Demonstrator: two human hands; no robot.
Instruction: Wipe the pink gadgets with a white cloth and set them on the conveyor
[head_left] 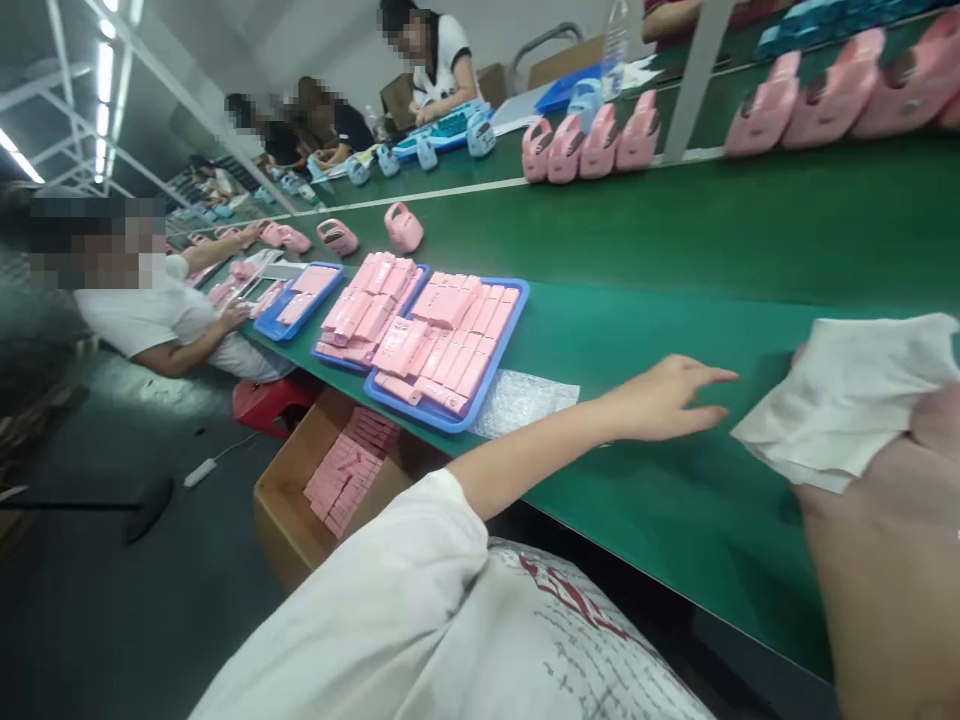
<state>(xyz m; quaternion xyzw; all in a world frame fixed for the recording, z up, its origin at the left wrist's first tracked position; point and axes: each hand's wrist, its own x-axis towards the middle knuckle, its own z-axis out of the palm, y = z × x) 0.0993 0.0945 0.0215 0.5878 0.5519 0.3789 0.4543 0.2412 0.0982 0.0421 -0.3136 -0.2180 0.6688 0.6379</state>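
Head view, looking along a green bench (pixel 660 480): on the left of it stand blue trays, the nearest tray (pixel 517 310) heaped with small pink boxes (pixel 450 340), a second tray (pixel 319 355) partly covered by its own stack, and a smaller tray (pixel 289 325) beyond, near a co-worker (pixel 172 315) in a white top. Just beside the nearest tray lies a sheet of clear bubble wrap (pixel 532 400), its near edge partly hidden by the left forearm, which reaches across the bench's edge. Below, a cardboard box (pixel 277 510) on the floor holds more pink boxes. Behind the bench runs a darker green strip (pixel 637 215), with pink handled devices (pixel 598 145) lined up along its far side and other people seated past them. As for the white cloth (pixel 847 390), it is at the far right, above the bench, gripped in the right hand (pixel 877 490), which is blurred and partly covered by it. The left hand (pixel 667 398) is empty, fingers spread and pointing towards the cloth, near but not touching it; the two hands are apart. A pinkish patch shows at the cloth's upper left edge, too little to identify.
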